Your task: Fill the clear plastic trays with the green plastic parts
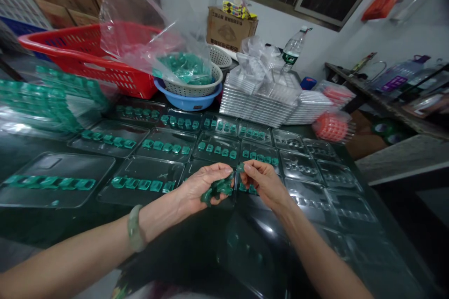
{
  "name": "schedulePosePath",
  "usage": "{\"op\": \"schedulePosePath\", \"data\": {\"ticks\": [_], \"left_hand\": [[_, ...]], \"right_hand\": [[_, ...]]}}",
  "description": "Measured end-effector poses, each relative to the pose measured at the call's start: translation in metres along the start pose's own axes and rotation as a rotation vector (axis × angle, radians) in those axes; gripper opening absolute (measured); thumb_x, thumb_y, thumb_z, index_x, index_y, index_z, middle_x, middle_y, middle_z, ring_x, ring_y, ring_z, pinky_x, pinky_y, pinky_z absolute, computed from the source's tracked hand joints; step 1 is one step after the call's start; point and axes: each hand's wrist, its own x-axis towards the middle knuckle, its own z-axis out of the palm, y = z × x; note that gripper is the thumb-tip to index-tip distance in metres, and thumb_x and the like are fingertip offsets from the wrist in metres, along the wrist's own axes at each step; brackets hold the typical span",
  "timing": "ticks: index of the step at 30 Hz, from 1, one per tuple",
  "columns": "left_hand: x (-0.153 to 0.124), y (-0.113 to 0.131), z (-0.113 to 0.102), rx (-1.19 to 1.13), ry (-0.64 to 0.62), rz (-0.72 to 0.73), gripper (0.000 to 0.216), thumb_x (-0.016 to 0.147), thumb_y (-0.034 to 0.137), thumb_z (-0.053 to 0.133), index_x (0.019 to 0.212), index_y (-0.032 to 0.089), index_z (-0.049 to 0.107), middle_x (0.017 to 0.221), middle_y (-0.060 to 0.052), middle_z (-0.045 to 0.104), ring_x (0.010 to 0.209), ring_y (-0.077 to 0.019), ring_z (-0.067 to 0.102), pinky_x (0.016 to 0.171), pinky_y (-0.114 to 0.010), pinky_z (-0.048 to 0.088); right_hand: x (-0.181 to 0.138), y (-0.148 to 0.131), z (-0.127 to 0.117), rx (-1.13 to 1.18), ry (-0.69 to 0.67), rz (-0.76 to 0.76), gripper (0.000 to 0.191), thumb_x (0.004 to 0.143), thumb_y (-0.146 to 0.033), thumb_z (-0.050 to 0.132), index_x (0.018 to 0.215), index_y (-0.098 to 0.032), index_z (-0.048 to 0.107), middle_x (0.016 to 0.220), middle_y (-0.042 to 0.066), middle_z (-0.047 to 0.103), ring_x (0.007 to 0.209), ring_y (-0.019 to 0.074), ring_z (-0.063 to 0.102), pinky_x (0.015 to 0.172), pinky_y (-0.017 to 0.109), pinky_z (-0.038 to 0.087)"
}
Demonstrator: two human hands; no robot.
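Note:
My left hand (206, 182), below a jade-coloured bangle (135, 229), is closed around a handful of small translucent green pieces (222, 188). Close beside it, my right hand (261, 178) pinches a single green piece (240, 167) between thumb and fingertips. Both hands are above rows of clear plastic trays (217, 145). Many trays carry a line of green pieces in their middle, such as the tray (143, 182) left of my left hand. Trays to the right, like this clear tray (305, 168), show moulded hollows without green in them. What kind of pieces they are, I cannot tell.
Behind the trays, a white colander (196, 88) of bagged green pieces sits in a blue basin (189, 100). A red basket (80, 51) stands left of it, near stacked filled trays (35, 103). Stacked clear trays (249, 100) and a bottle (293, 49) are at the back.

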Motion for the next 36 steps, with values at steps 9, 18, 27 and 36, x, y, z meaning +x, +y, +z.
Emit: {"op": "schedulePosePath", "data": {"ticks": [9,18,27,36], "left_hand": [[-0.008,0.006,0.011,0.114,0.069,0.027,0.032,0.067,0.034,0.060,0.096,0.022,0.055,0.069,0.000,0.056,0.041,-0.0047,0.045,0.034,-0.015,0.028],[-0.004,0.003,0.005,-0.044,-0.082,-0.056,0.029,0.069,0.026,0.058,0.097,0.019,0.054,0.068,0.000,0.053,0.042,-0.0051,0.045,0.032,-0.014,0.023],[0.003,0.004,0.007,-0.067,-0.125,-0.093,0.045,0.071,0.025,0.055,0.114,0.024,0.043,0.071,-0.001,0.051,0.042,-0.0060,0.045,0.033,-0.015,0.020],[0.014,0.005,-0.008,-0.164,-0.070,-0.142,0.028,0.070,0.028,0.057,0.096,0.020,0.053,0.073,-0.001,0.050,0.045,-0.0041,0.043,0.035,-0.014,0.019]], "right_hand": [[0.002,-0.001,-0.001,0.035,-0.028,0.000,0.019,0.070,-0.032,0.060,0.080,-0.016,0.059,0.063,0.001,0.061,0.051,0.0092,0.053,0.048,0.022,0.039],[-0.001,0.000,0.002,-0.046,0.018,-0.097,0.019,0.067,-0.026,0.063,0.084,-0.017,0.063,0.062,0.000,0.060,0.057,0.0105,0.053,0.054,0.023,0.041],[0.001,0.002,0.001,-0.036,0.109,-0.107,0.020,0.068,-0.029,0.061,0.085,-0.017,0.064,0.061,0.000,0.061,0.056,0.0111,0.054,0.055,0.025,0.043],[0.051,0.009,-0.076,-0.684,0.403,-0.261,0.032,0.072,-0.038,0.051,0.091,-0.015,0.062,0.062,0.003,0.064,0.055,0.0143,0.058,0.052,0.027,0.046]]}}
